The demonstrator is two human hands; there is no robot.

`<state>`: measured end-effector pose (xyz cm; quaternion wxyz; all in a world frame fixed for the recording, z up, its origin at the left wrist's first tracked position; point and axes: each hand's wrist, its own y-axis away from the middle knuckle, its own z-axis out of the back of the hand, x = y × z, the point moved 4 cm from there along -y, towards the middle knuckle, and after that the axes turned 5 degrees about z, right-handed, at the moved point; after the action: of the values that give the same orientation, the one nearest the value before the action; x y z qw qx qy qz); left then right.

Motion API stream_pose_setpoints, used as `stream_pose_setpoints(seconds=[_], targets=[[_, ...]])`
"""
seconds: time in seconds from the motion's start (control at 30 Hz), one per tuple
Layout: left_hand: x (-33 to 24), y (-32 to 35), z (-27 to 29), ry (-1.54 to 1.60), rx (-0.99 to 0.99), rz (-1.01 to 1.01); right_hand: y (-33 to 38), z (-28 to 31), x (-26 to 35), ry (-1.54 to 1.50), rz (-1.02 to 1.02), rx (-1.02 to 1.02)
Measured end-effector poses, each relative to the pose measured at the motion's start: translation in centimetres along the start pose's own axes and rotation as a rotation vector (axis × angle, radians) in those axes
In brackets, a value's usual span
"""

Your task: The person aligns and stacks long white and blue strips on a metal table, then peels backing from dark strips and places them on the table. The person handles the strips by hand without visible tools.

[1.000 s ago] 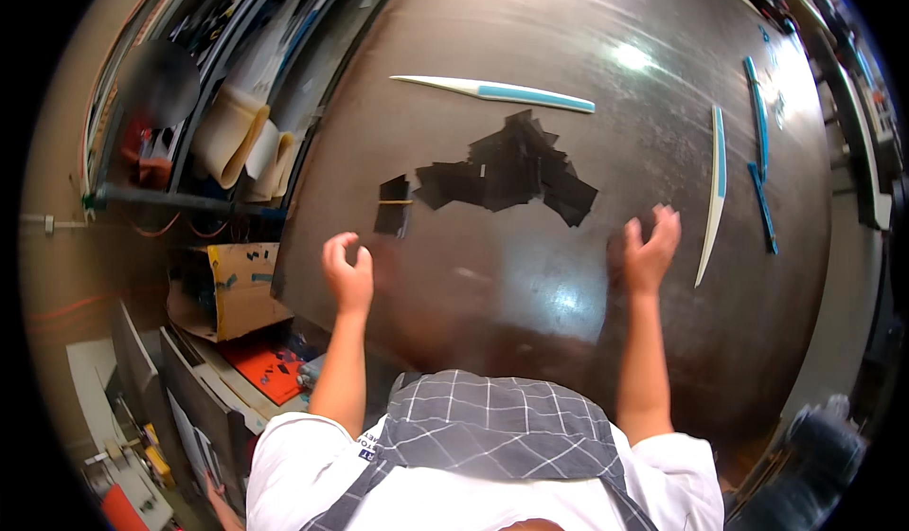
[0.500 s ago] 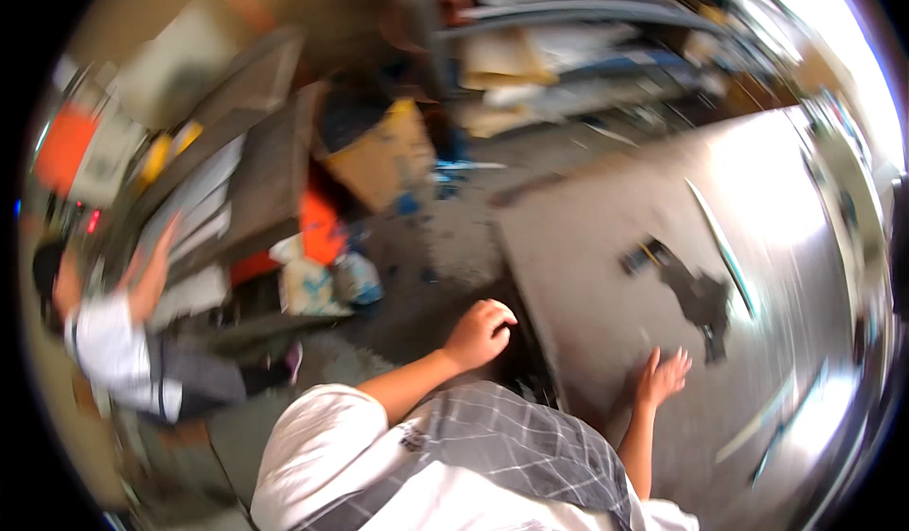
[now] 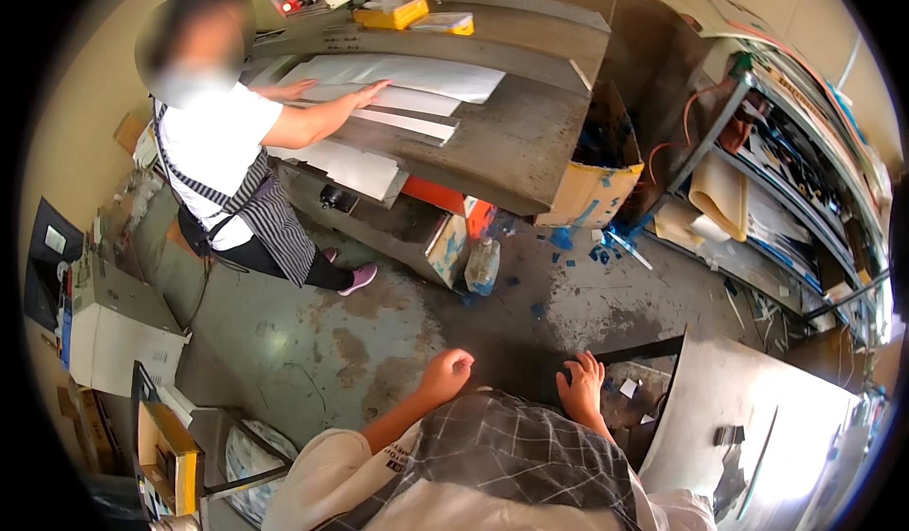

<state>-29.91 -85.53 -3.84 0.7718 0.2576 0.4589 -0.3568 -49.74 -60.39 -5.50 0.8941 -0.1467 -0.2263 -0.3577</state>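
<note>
My left hand (image 3: 446, 376) hangs over the floor in front of my apron (image 3: 530, 436), fingers curled in and nothing seen in them. To its right, my right hand (image 3: 582, 385) is held with fingers apart, empty, near the left edge of a metal-topped table (image 3: 701, 389). A dark, flat, irregular piece (image 3: 730, 479) lies on that table, beside a long thin strip (image 3: 757, 465). Both are well away from my hands.
A co-worker (image 3: 222, 133) leans over a machine table (image 3: 530, 143), both hands on white sheets (image 3: 407, 72). A cardboard box (image 3: 592, 195) and a plastic bottle (image 3: 483, 267) stand beyond me. Shelving (image 3: 720, 128) holds sheets at right. A wooden-edged box (image 3: 170, 455) sits lower left.
My view has swung left, so the metal table has shifted to the lower right and the co-worker shows fully. My right hand has come off from above the table to its left side.
</note>
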Motion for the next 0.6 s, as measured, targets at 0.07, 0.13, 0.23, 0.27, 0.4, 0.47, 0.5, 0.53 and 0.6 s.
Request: stream_pose_setpoints(seconds=[0.07, 0.13, 0.23, 0.27, 0.4, 0.47, 0.5, 0.53, 0.6], targets=[[0.7, -0.1, 1.7, 0.002, -0.034, 0.026, -2.4, -1.2, 1.1, -0.012, 0.078, 0.031], [1.7, -0.8, 2.7, -0.029, -0.067, 0.064, -4.4, -2.6, 1.5, -0.014, 0.128, 0.086], [1.7, -2.4, 3.8, -0.016, -0.111, 0.113, -7.1, -5.1, 1.4, -0.022, 0.196, 0.145], [2.3, -2.9, 4.0, -0.014, -0.132, 0.130, -8.5, -5.6, 1.7, -0.029, 0.211, 0.185], [3.3, -6.4, 4.8, -0.023, -0.158, 0.193, -14.8, -6.8, 2.9, -0.126, 0.378, 0.237], [2.6, -8.7, 5.4, -0.037, -0.175, 0.192, -18.5, -6.9, 3.9, -0.199, 0.448, 0.266], [2.0, -9.9, 5.4, -0.042, -0.192, 0.176, -20.4, -6.2, 4.8, -0.223, 0.448, 0.281], [1.5, -11.1, 5.6, -0.047, -0.208, 0.160, -22.2, -5.4, 5.9, -0.247, 0.447, 0.295], [1.4, -13.5, 5.7, -0.070, -0.196, 0.172, -25.7, -4.1, 7.7, -0.299, 0.464, 0.306]])
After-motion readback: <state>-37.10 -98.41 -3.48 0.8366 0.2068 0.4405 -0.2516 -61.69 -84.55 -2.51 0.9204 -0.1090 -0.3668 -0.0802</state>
